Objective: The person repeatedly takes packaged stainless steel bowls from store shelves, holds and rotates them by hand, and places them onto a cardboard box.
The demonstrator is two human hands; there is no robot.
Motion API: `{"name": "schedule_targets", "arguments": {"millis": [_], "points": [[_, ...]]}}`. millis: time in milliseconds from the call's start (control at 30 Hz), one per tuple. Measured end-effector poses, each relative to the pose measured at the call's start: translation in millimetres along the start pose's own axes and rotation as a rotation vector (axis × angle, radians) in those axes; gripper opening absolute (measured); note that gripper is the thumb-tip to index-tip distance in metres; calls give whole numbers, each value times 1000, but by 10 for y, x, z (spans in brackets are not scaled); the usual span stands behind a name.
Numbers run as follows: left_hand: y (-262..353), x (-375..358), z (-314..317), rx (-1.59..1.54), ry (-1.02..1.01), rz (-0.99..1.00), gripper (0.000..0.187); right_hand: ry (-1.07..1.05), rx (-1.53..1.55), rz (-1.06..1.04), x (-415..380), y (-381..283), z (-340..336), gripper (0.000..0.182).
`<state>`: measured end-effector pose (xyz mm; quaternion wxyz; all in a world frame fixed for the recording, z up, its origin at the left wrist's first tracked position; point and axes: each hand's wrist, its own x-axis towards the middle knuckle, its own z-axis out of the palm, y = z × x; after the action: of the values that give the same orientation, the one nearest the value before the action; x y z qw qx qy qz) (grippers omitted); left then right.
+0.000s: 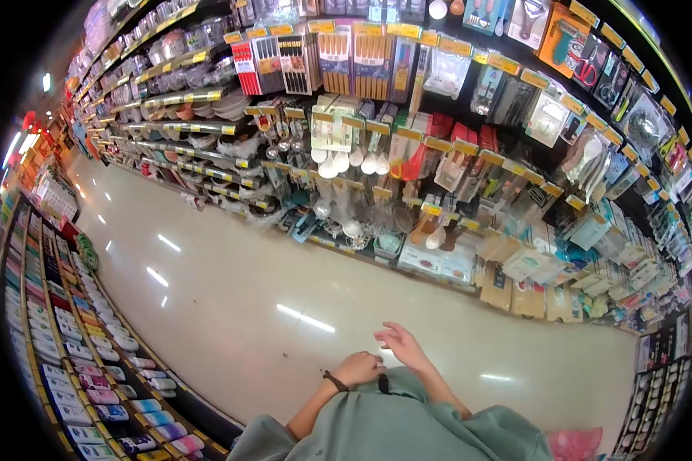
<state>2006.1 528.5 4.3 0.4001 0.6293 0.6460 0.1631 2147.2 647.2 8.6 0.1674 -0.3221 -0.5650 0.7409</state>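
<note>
Dark item (pixel 383 383), beside left hand (pixel 357 369): was too small to identify. Pink item (pixel 578 444), near edge of floor (pixel 231 307): was cut off below. Price tags (pixel 200 57), front edges of shelving (pixel 177 128): print was illegible.

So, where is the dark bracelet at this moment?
In the head view, low and near centre, the dark bracelet is worn just behind the left hand, towards the green sleeve.

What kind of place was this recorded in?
Probably a shop's kitchenware aisle: packs of chopsticks and white spoons hang in rows, marked by yellow tags.
</note>
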Motion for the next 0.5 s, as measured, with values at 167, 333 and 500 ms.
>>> {"name": "schedule_targets", "arguments": {"millis": [167, 333, 500], "points": [[-208, -103, -5, -22, 99, 18, 37, -134, -242, -50, 88, 207, 131, 46], [-282, -175, -97, -75, 112, -74, 35, -174, -219, 61, 48, 14, 350, 41], [-442, -224, -119, -39, 104, -23, 41, -124, -193, 48, 90, 100, 423, 36]]}}
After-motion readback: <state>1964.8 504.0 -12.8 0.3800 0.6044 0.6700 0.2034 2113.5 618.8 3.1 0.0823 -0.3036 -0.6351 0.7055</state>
